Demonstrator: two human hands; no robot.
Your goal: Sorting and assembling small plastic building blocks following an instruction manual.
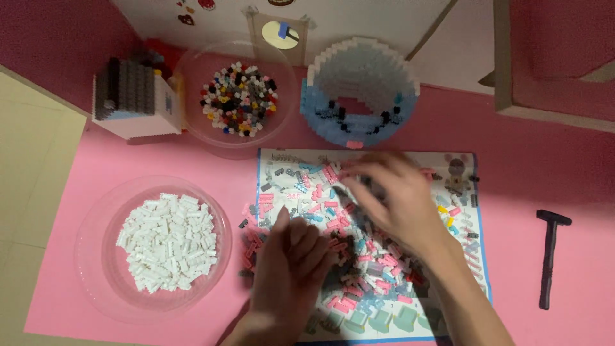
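Starting at the table's (pixel 544 160) left edge, I see a clear bowl of white bricks (pixel 168 241), well apart from my hands. Further in, my left hand (pixel 289 256) lies flat with relaxed fingers, gripping nothing, on the near-left part of the loose brick pile (pixel 359 256). That pile of pink, blue and grey pieces spreads over the instruction sheet (pixel 471 269) near the table's front edge, its long run slanting from far-left to near-right. My right hand (pixel 391 198) is blurred over the pile's far side, fingers spread; whether it pinches a piece I cannot tell. It is the nearer hand to the pile's middle.
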